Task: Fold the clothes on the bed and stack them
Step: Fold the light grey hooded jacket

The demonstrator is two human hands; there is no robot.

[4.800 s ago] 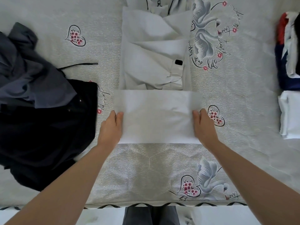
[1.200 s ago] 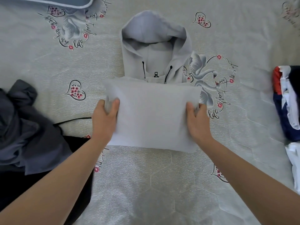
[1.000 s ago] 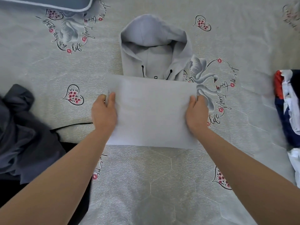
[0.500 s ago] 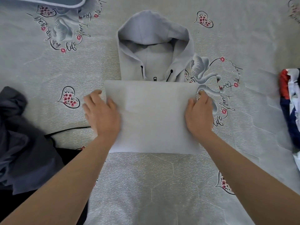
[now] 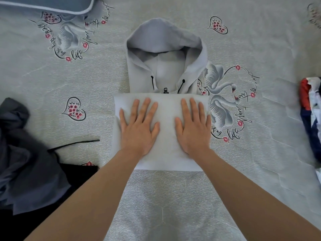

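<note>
A light grey hoodie (image 5: 165,110) lies in the middle of the bed, its body folded into a rectangle with the hood (image 5: 165,49) spread flat beyond it. My left hand (image 5: 139,126) presses flat on the left half of the folded part, fingers straight and spread. My right hand (image 5: 193,126) presses flat on the right half in the same way. A heap of grey and black clothes (image 5: 26,162) lies unfolded at the left. A folded stack of red, navy and white clothes (image 5: 311,119) sits at the right edge.
The bed sheet (image 5: 173,206) is pale grey with printed swans and hearts. A blue pillow (image 5: 46,4) lies at the top left corner. A black drawstring (image 5: 74,145) trails from the dark heap toward the hoodie.
The hoodie's lower part was folded up over its body. Both hands then let go of the side edges and moved inward, and now lie flat on top of the fold.
</note>
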